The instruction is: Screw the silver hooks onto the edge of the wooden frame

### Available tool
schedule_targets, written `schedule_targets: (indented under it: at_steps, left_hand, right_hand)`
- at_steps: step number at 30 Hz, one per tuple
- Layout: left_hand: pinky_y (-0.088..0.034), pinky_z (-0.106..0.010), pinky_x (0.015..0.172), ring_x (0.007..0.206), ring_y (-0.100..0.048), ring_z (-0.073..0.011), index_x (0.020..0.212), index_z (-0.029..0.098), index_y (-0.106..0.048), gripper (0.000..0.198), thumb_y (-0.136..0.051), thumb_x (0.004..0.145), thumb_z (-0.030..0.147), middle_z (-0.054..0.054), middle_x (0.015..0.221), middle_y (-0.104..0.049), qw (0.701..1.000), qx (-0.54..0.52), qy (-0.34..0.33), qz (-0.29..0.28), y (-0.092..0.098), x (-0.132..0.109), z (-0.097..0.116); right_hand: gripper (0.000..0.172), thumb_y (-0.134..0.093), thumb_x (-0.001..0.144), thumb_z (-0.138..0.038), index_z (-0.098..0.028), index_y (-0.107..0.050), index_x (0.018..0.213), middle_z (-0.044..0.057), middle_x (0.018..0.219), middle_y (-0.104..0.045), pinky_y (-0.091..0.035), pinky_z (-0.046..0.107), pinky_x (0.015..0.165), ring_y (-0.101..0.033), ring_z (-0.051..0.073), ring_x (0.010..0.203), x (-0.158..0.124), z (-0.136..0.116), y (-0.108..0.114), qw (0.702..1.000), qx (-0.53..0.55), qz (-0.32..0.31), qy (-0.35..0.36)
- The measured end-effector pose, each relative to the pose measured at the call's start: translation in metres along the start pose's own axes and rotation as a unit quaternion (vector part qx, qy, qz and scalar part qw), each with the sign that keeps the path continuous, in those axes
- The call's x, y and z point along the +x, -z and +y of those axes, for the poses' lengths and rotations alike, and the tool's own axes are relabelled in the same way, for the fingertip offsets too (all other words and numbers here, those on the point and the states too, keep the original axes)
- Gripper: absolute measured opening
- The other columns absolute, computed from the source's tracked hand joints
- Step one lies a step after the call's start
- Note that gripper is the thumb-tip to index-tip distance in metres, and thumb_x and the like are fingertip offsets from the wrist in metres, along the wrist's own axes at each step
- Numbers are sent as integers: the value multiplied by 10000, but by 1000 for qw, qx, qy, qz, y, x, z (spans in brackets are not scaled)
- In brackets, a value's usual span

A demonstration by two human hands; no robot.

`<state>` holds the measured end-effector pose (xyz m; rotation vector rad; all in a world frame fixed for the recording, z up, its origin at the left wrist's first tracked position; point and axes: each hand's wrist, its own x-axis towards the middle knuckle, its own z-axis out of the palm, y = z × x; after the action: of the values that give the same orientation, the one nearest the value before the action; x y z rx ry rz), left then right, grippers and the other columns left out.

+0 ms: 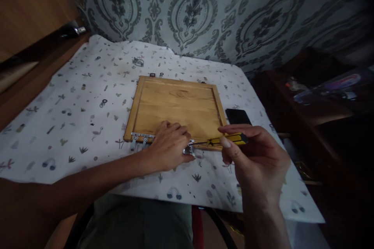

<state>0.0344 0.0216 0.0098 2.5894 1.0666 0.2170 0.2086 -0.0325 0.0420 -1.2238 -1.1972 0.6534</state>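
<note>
A framed wooden board (pixel 175 101) lies flat on the table. Along its near edge runs a metal hook rail (pixel 145 139), with hooks hanging over the table side. My left hand (pixel 171 146) is closed over the right part of this rail, its curled fingers hiding the middle hooks. Between the thumb and fingers of my right hand (pixel 257 153) is a yellow and black screwdriver (pixel 229 139), held nearly level. Its shaft points left, and the tip reaches the rail's right end beside my left fingers. Whether the tip sits in a screw is too small to tell.
A black phone-like slab (pixel 238 116) lies right of the board. The table wears a white printed cloth (pixel 96 85). Patterned wallpaper (pixel 193 11) rises behind. Wooden furniture (pixel 37 7) stands at left; a dark shelf with a plastic bottle (pixel 336 85) is at right.
</note>
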Motion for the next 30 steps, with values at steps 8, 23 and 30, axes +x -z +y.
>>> schedule_targets:
  at_steps: [8,23,30]
  left_hand:
    - [-390,-458,922,1111,-590,-298,1000,139,-714,441,-713,868,560,-95,1081,-693,1000,-8,-2,-9,2,0,1]
    - [-390,-470,929,1122,-590,-304,1021,142,-709,422,-710,879,540,-105,1124,-697,1000,-14,2,-22,7,0,2]
    - [-384,-470,930,1122,-588,-303,1021,139,-699,404,-724,875,515,-103,1121,-698,1000,-18,0,-24,9,-1,2]
  right_hand:
    - [297,-828,818,-347,-264,-685,1065,-3,913,-749,-571,278,491,-619,99,483,2,2,4,999,2,-42,-8]
    - [234,-847,794,-301,-257,-704,975,-13,872,-774,-563,262,456,-607,94,448,2,-3,2,999,8,-43,-7]
    - [160,-825,819,-287,-270,-788,973,5,892,-771,-548,269,459,-587,85,447,-2,-3,7,998,-35,-55,18]
